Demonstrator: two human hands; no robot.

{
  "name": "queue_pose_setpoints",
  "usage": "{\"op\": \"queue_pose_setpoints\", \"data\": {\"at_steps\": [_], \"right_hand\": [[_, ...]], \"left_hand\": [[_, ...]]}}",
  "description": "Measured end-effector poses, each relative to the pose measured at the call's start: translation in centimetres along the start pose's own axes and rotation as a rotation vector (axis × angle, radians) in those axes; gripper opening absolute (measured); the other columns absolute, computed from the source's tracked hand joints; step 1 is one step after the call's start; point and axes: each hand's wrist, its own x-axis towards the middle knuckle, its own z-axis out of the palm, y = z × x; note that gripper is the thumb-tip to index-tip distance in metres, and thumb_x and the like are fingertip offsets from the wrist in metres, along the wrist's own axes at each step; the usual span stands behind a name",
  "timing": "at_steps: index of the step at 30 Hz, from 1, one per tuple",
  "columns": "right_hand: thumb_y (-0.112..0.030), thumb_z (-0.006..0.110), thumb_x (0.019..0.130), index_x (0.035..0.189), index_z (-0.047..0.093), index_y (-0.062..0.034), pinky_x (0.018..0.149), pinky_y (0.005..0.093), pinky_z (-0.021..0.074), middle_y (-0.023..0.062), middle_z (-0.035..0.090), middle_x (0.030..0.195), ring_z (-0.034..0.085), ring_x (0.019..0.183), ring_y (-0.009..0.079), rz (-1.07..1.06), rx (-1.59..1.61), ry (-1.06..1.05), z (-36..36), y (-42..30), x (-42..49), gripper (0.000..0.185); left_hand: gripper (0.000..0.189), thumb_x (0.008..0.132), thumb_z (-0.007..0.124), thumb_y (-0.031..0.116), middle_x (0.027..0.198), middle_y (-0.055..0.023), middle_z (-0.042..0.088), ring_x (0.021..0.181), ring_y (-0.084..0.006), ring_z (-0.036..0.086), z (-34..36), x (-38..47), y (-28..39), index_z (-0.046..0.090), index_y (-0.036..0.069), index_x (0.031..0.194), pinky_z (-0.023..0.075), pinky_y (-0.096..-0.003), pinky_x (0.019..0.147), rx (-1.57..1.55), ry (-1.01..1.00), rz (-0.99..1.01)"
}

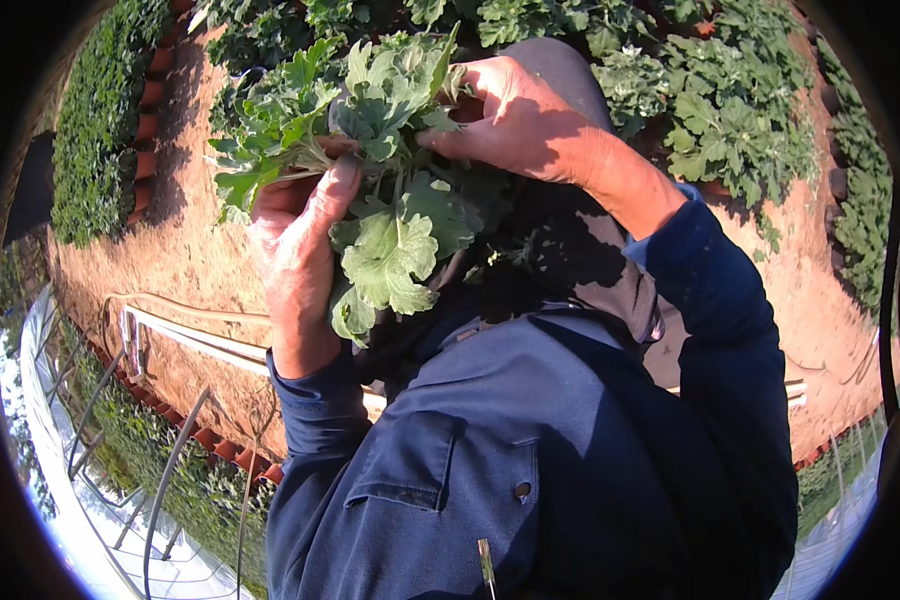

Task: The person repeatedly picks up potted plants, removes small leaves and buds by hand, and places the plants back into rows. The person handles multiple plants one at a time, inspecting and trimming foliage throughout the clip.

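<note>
A leafy green plant (394, 247) with lobed leaves, likely a chrysanthemum, is in front of my lap. My left hand (304, 225) grips its pale stems from the left, thumb uppermost, and a cluster of bright leaves (277, 135) fans out beyond the fingers. From the right, my right hand (506, 124) curls in at the upper leaves (390, 97). Its thumb and fingertips are partly among the foliage, so I cannot tell whether they pinch a leaf or a stem. Larger leaves hang below, between my wrists. The plant's base is hidden.
Potted leafy plants (727, 112) crowd the far side and right. Red-brown pots (146, 142) line a planted row at left. White pipes (195, 337) and a hose (187, 301) lie on bare soil. Metal hoops (169, 480) rise at lower left. My dark-clad knee (551, 64) is behind my right hand.
</note>
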Motion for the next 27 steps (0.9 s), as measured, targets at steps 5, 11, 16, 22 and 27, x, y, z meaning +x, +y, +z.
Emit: {"op": "queue_pose_setpoints", "data": {"at_steps": [5,11,16,22,27], "right_hand": [[-0.003,0.071,0.081,0.122,0.064,0.002,0.083,0.0279,0.0521,0.0066,0.072,0.104,0.064,0.091,0.0123,0.129,0.209,-0.218,-0.9,-2.0,0.3,0.042],[-0.01,0.073,0.081,0.113,0.066,0.0061,0.081,0.0304,0.0523,0.0097,0.074,0.103,0.065,0.089,0.0137,0.053,-0.107,-0.233,-1.3,-1.2,1.0,0.037],[-0.02,0.077,0.081,0.106,0.067,0.0049,0.076,0.0343,0.0526,0.0109,0.072,0.091,0.065,0.082,0.0172,-0.166,-0.049,-0.138,-0.6,-0.5,0.2,0.037],[-0.017,0.076,0.082,0.11,0.066,0.0013,0.078,0.0334,0.0529,0.0138,0.067,0.099,0.065,0.086,0.0223,-0.105,-0.319,-0.091,-2.0,-0.8,-1.1,0.035],[-0.019,0.08,0.083,0.096,0.068,-0.0011,0.068,0.0295,0.0516,0.0064,0.063,0.085,0.063,0.075,0.0174,-0.189,-0.514,0.459,-3.3,-1.8,-2.9,0.025]], "left_hand": [[0.028,0.088,0.076,0.012,0.106,-0.009,0.072,0.095,-0.0163,0.065,0.0,0.0,-0.2,0.069,-0.001,0.111,0.0498,-0.031,0.09,-0.062,-0.024,0.002],[0.027,0.089,0.075,0.008,0.107,-0.0079,0.071,0.098,-0.0157,0.065,-0.3,-0.1,-0.5,0.068,0.0,0.113,0.0491,-0.0299,0.092,-0.073,-0.008,-0.026],[0.026,0.09,0.072,0.01,0.105,-0.0088,0.07,0.094,-0.0135,0.063,0.3,-0.2,-0.2,0.068,-0.003,0.112,0.048,-0.0273,0.09,-0.014,0.008,-0.023],[0.027,0.089,0.074,0.006,0.107,-0.0083,0.071,0.098,-0.0154,0.064,0.3,0.0,-0.4,0.068,-0.001,0.114,0.0497,-0.03,0.092,-0.071,0.003,-0.05],[0.032,0.087,0.075,0.003,0.108,-0.0092,0.07,0.096,-0.0164,0.067,0.4,0.2,-0.2,0.066,-0.003,0.117,0.0539,-0.031,0.088,-0.088,-0.027,-0.066]]}}
